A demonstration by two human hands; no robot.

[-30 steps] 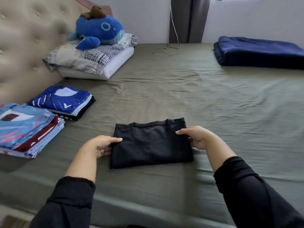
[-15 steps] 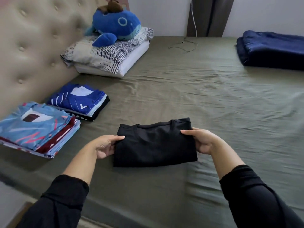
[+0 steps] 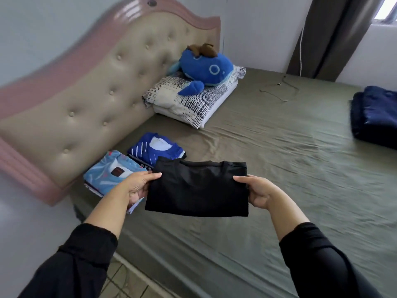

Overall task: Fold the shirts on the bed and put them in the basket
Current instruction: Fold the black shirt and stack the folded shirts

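A folded black shirt (image 3: 197, 188) is held flat in the air above the bed's near left part. My left hand (image 3: 139, 186) grips its left edge, thumb on top. My right hand (image 3: 256, 192) grips its right edge the same way. Beyond the shirt, by the headboard, lie two stacks of folded shirts: a light blue patterned stack (image 3: 109, 173), partly hidden by my left hand, and a dark blue stack (image 3: 154, 148). No basket is in view.
The olive bed sheet (image 3: 279, 168) spreads right and forward. A tufted beige headboard (image 3: 96, 100) stands at left. Pillows (image 3: 189, 100) with a blue plush whale (image 3: 206, 67) lie at the back, a folded navy blanket (image 3: 376, 117) at far right, a thin cable (image 3: 279, 91) near the curtain.
Both hands lifted the black shirt off the sheet and carried it left, toward the folded stacks. The view has swung left, showing more headboard.
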